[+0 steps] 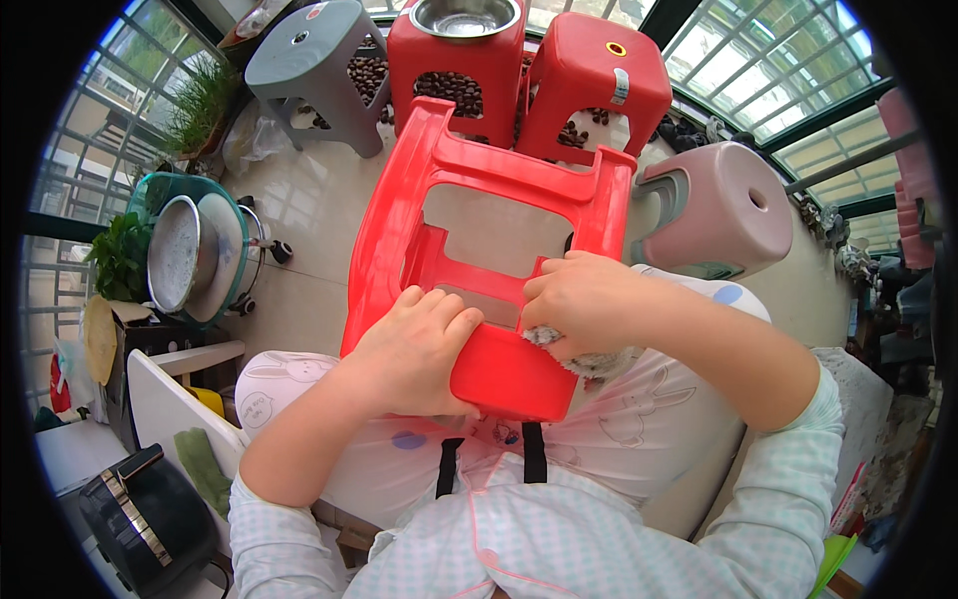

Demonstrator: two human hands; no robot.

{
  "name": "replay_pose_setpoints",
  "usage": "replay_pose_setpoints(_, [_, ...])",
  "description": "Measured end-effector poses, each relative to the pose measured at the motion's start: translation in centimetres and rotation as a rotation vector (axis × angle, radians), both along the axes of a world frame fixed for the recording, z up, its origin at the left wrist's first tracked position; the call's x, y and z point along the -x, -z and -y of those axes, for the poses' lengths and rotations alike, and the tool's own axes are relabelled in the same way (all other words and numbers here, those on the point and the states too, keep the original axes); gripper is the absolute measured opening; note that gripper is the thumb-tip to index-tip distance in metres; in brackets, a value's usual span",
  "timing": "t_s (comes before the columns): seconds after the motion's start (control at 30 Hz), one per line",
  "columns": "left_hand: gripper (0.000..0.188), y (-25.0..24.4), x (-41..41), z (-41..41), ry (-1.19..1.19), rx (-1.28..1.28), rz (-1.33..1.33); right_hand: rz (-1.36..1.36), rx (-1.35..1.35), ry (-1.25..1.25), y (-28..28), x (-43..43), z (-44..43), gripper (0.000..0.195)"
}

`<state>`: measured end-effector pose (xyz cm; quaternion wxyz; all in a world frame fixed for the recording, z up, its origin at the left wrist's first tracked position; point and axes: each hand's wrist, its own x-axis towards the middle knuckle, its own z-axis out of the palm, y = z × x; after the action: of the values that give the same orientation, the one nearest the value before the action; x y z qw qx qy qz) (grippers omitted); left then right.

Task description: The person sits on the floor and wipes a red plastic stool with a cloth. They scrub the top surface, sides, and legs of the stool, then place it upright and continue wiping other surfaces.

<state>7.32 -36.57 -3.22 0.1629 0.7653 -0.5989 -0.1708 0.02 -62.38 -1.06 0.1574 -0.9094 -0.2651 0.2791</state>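
A red plastic stool (516, 374) lies tipped across my lap, its legs pointing away from me. My left hand (419, 348) grips the near left edge by the seat. My right hand (580, 303) is closed around a grey, fluffy cloth (599, 363) and presses it against the stool's right side; part of the cloth is hidden under the fingers. The far legs and crossbar (516, 168) of the stool reach over the tiled floor.
Beyond stand a grey stool (322, 52), a red stool (456, 64) bearing a metal basin (464, 19), and another red stool (599, 67). Brown nuts or fruits (449, 90) lie around them. A pink stool (718, 210) is at right; a wheeled stand (224, 262) with a metal bowl (176, 254) is at left.
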Motion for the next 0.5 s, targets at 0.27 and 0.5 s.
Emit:
replay_pose_setpoints(0.27, [0.095,0.0,-0.3,-0.5,0.039,0.026,-0.028,0.104,-0.094,-0.256,0.8,-0.6,1.1,0.029])
replay_pose_setpoints(0.5, [0.097,0.0,0.2,-0.6,0.030,0.015,-0.037,0.146,0.010,-0.158,0.1,0.2,-1.9,0.029])
